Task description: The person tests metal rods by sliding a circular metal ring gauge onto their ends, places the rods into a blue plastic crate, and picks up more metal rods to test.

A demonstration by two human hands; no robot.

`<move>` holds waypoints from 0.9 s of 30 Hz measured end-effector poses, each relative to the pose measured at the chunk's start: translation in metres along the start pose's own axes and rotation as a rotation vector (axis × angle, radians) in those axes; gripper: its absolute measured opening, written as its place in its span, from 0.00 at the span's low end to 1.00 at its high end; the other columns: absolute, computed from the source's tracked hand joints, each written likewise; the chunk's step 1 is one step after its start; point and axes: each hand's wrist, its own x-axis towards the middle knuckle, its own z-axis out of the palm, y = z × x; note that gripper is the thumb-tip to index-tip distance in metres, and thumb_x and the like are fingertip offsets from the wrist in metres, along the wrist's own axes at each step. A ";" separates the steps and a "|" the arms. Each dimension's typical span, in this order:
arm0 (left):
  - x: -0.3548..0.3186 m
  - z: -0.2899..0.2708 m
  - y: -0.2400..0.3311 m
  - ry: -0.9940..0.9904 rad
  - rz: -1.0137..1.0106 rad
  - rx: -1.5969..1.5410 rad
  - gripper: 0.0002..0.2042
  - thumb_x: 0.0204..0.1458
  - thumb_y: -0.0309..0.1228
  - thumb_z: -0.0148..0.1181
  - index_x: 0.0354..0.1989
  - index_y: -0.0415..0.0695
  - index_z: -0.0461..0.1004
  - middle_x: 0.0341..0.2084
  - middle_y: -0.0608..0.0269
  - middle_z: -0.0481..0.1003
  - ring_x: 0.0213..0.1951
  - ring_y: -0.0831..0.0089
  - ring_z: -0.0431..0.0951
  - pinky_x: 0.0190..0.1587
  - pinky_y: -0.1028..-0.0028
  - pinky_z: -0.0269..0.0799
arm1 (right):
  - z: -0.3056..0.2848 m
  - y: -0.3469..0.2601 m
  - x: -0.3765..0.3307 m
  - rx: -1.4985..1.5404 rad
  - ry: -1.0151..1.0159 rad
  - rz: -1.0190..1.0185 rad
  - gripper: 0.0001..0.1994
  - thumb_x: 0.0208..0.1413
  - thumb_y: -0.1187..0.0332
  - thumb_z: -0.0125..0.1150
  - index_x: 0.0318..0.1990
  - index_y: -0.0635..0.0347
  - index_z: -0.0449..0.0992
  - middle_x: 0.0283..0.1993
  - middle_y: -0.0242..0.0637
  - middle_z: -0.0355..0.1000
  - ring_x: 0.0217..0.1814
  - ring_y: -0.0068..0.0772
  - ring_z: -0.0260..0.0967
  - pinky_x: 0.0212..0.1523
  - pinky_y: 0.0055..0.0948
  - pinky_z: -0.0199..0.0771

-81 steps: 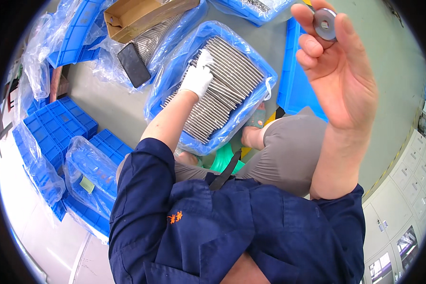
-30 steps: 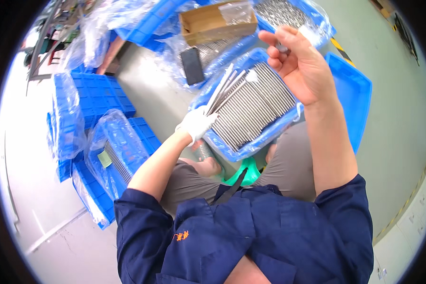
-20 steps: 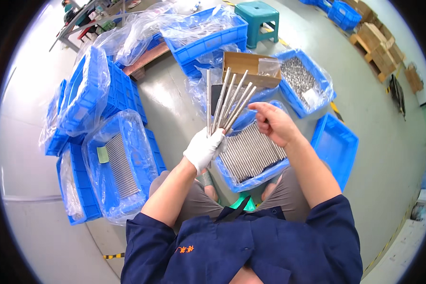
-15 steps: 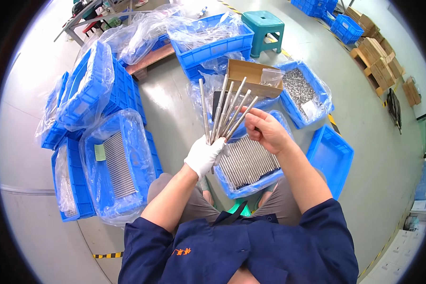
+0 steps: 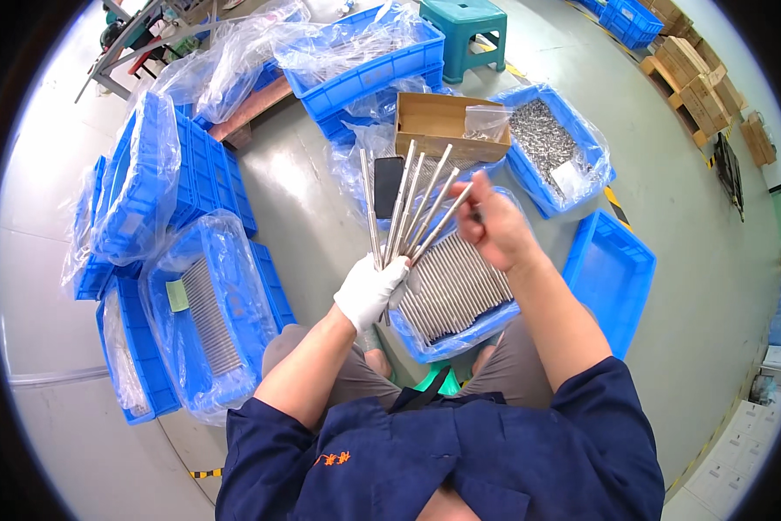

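My left hand (image 5: 369, 291), in a white glove, is closed round the lower ends of several slim metal rods (image 5: 396, 208). The rods fan out upward, away from me. My bare right hand (image 5: 500, 233) is beside the upper end of the rightmost rod, fingers curled and partly blurred; whether they hold a small part is hidden. Below both hands, between my knees, a plastic-lined blue crate (image 5: 442, 352) holds rows of similar rods (image 5: 455, 291).
Beyond the rods are a black phone (image 5: 388, 187) and an open cardboard box (image 5: 438, 113) with a clear bag. A crate of small metal parts (image 5: 542, 130) sits at right, above an empty blue crate (image 5: 612, 269). Stacked blue crates (image 5: 208, 174) stand left; a green stool (image 5: 468, 35) is behind.
My right hand has shifted slightly up and right along the rightmost rod, its fingers now blurred. My left hand keeps its hold on the fanned rods. The view has tilted a little.
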 end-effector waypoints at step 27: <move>-0.017 -0.007 -0.005 -0.457 -0.045 -0.244 0.23 0.42 0.53 0.52 0.30 0.40 0.68 0.15 0.66 0.67 0.11 0.84 0.57 0.12 0.84 0.48 | 0.008 0.005 -0.008 -0.049 -0.201 0.009 0.17 0.55 0.64 0.45 0.50 0.60 0.59 0.31 0.28 0.66 0.20 0.09 0.55 0.20 0.08 0.58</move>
